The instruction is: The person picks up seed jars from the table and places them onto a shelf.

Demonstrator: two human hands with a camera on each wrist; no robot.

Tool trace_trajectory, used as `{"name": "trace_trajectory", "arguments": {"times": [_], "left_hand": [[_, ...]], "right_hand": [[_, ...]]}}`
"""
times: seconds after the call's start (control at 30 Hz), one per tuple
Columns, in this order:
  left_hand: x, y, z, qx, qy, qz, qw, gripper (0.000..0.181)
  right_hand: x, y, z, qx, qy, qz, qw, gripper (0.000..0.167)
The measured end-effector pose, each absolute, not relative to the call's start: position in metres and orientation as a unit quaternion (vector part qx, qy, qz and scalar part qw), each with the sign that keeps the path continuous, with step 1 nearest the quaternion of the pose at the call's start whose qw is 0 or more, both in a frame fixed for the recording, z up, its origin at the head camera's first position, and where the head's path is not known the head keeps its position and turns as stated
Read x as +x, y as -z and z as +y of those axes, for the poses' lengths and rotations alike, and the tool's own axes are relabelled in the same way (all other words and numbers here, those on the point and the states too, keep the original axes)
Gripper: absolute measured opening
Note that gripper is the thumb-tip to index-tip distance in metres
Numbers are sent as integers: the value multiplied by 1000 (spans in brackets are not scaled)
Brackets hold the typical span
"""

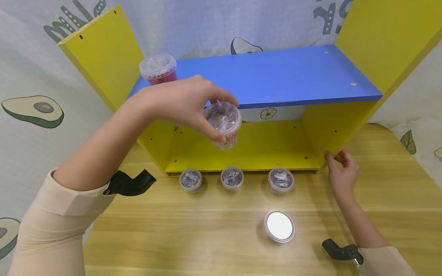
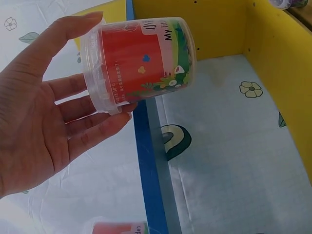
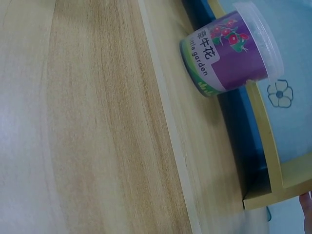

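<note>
My left hand [image 1: 186,101] holds a clear lidded plastic tub [image 1: 226,128] by its lid rim, thumb on one side and fingers on the other. In the left wrist view this tub [image 2: 141,63] shows a red label with a flower-garden print; it is off any surface, in front of the blue shelf board [image 1: 276,76]. My right hand [image 1: 343,176] grips the lower front edge of the shelf unit's right yellow side panel [image 1: 331,134], thumb at the edge and fingers outside. In the right wrist view only fingertips [image 3: 306,207] show.
Another red-labelled tub [image 1: 159,69] stands at the blue board's left end. Three lidded tubs stand before the unit: left [image 1: 191,180], middle [image 1: 232,178] and right [image 1: 281,180], the right one purple-labelled [image 3: 234,53]. A white-topped round tub [image 1: 279,226] sits nearer on the wooden table [image 1: 193,237].
</note>
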State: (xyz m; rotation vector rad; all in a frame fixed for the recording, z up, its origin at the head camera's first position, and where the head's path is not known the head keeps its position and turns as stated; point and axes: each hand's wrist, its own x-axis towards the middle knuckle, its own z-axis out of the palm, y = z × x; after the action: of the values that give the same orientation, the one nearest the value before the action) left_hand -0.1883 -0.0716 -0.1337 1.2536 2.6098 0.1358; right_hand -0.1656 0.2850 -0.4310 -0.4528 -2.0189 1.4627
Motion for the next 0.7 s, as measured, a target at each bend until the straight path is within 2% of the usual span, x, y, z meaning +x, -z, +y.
{"name": "trace_trajectory", "arguments": {"times": [0.4, 0.7], "left_hand": [[-191, 119, -70, 424, -28, 899, 111, 64], [-198, 106, -73, 395, -34, 910, 121, 63]], "right_hand": [[-167, 432, 284, -162, -544, -762, 311, 21], [-167, 433, 284, -164, -545, -762, 308, 22]]}}
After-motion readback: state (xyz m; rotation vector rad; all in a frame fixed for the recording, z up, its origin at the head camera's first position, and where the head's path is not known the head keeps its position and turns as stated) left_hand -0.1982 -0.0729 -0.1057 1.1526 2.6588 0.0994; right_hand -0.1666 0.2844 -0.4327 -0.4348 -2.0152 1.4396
